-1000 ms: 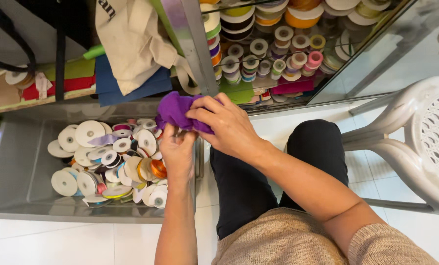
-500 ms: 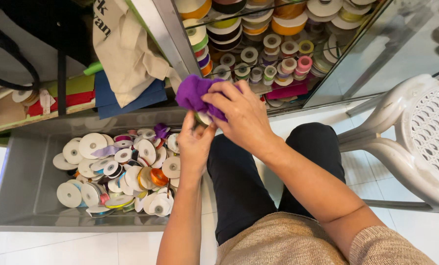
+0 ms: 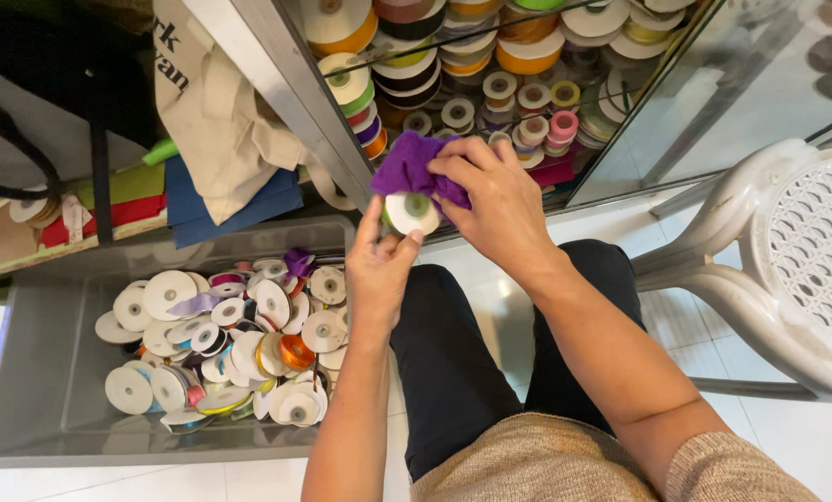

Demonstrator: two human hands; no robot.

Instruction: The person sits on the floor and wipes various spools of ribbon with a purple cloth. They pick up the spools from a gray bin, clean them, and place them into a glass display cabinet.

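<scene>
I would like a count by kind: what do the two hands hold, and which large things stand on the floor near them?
Purple cloth: 1, in the right hand
Ribbon spool: 1, in the left hand
Grey bin: 1
White plastic chair: 1
Total: 4
</scene>
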